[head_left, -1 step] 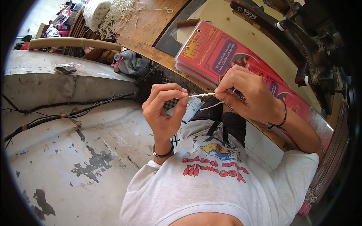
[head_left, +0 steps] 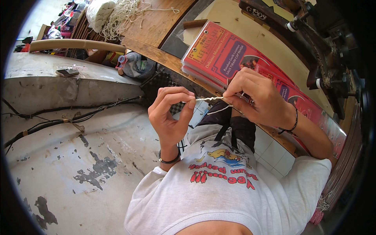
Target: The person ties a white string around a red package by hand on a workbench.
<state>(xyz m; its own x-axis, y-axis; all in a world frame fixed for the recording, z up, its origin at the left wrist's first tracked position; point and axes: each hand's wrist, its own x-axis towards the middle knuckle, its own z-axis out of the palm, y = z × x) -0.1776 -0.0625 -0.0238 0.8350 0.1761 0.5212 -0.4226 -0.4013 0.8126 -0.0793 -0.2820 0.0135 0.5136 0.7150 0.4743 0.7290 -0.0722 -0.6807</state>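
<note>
A thin white cord [head_left: 209,98], twisted or knotted along its length, is stretched between my two hands above my lap. My left hand [head_left: 172,111] pinches one end between thumb and fingertips. At the other end my right hand [head_left: 254,94] is closed on the cord with thumb and forefinger. A loose tail of the cord hangs out below the right fingers. Beyond and under my right hand lies a stack of red printed sheets [head_left: 213,51] with metal eyelets, partly hidden by that hand and forearm.
A wooden table [head_left: 156,23] carries a heap of loose white cord [head_left: 123,19]. A dark metal press-like machine [head_left: 327,51] stands at the right. To the left are a peeling grey surface [head_left: 117,137], black cables [head_left: 70,119], a phone [head_left: 67,72] and a bucket [head_left: 141,68] holding a bottle.
</note>
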